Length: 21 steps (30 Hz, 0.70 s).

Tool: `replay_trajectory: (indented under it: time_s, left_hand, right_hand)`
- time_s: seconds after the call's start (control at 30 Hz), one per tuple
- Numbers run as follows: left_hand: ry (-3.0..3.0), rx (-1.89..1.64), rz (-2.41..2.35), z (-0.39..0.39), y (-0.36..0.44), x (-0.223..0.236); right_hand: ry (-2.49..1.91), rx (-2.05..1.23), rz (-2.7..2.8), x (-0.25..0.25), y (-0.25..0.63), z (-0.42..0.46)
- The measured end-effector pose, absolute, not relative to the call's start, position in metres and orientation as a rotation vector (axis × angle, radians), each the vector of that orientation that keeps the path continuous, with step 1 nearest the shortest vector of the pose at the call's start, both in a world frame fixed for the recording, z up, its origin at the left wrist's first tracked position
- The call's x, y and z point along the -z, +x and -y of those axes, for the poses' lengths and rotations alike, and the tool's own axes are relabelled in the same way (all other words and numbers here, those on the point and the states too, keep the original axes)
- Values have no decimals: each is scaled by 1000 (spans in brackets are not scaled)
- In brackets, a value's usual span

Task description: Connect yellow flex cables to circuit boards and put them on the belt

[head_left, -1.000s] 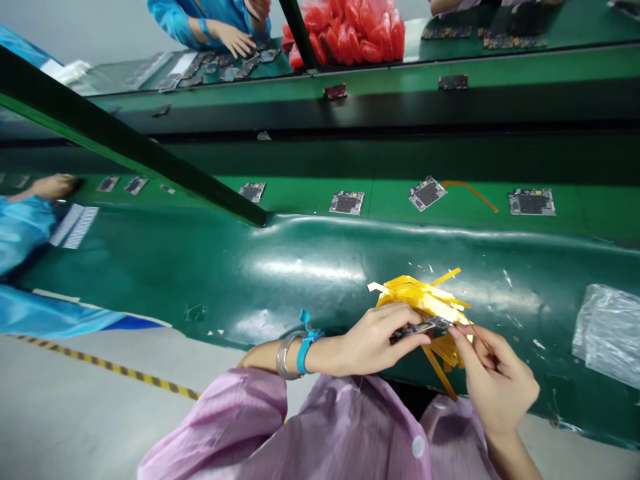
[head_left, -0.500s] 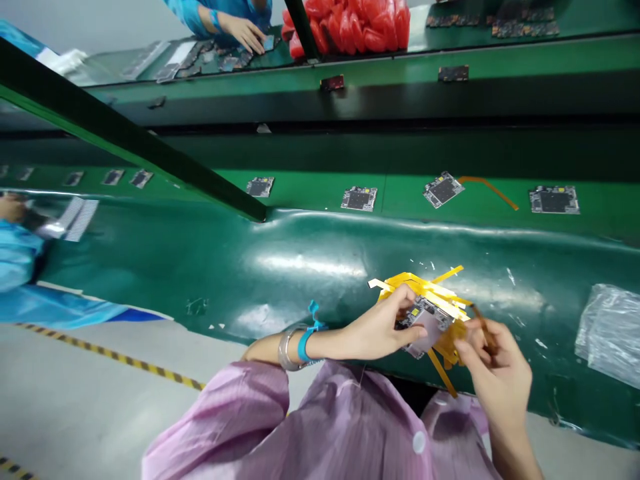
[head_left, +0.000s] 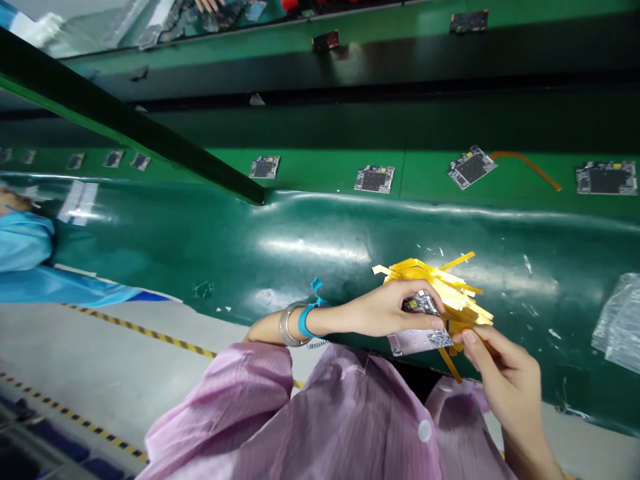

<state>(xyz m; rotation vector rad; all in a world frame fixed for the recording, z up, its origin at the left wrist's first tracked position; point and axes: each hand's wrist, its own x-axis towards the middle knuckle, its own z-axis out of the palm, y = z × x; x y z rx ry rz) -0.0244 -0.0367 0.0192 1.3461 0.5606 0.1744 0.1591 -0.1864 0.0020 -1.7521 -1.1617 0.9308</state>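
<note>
Between the thumb and fingers of my left hand (head_left: 400, 310) is a circuit board (head_left: 417, 340), tilted, with chips and a yellow square along its upper part. My right hand (head_left: 505, 367) is closed in a pinch on an orange flex cable (head_left: 459, 328), whose end lies close against the board's right edge. Whether the cable end is seated in the board I cannot tell. A loose pile of yellow-orange flex cables (head_left: 420, 272) spreads on the green mat just behind both hands. On my left wrist are a blue strap (head_left: 304, 321) and a metal bangle.
Several circuit boards, including one (head_left: 375, 179), lie along the green conveyor belt (head_left: 310, 167); another board (head_left: 471, 167) has an orange cable attached. Clear plastic bags (head_left: 620, 323) lie at right. A green post (head_left: 150, 137) slants across the left. A co-worker's blue sleeve (head_left: 25, 240) shows at far left.
The board has turned in my left hand, and my right hand has brought the flex cable to its right edge. My view has tilted down. The boards on the belt appear farther right.
</note>
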Motion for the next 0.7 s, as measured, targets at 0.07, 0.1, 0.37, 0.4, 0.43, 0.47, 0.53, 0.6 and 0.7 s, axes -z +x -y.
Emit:
replay_trajectory:
  time_s: [0.07, 0.1, 0.37, 0.4, 0.43, 0.47, 0.53, 0.6, 0.7]
  left_hand:
    - [1370, -161, -564, 36, -26, -21]
    - [1382, -155, -566, 36, -26, -22]
    - [1470, -118, -560, 37, -29, -22]
    - [1482, -103, -552, 37, -30, -22]
    - [1493, -89, -542, 37, -30, -22]
    - [1502, -75, -534, 37, -30, -22]
    - [1512, -57, -532, 38, -31, -22]
    - [1511, -54, -539, 38, -32, -22]
    - [1494, -77, -546, 38, -32, -21]
  right_hand:
    - [-1754, -904, 1200, -3, 158, 185]
    - [-1751, -899, 1216, -4, 158, 185]
    - [-1727, -936, 1384, -3, 167, 182]
    - [-1725, -973, 1402, -4, 169, 181]
    - [-1728, -1022, 1410, -5, 171, 180]
    - [-1737, -1072, 1409, -6, 173, 179]
    - [-1747, -1161, 1397, -8, 176, 178]
    - [-1741, -1215, 1391, -10, 177, 177]
    - [-1732, -1241, 1381, -8, 176, 178]
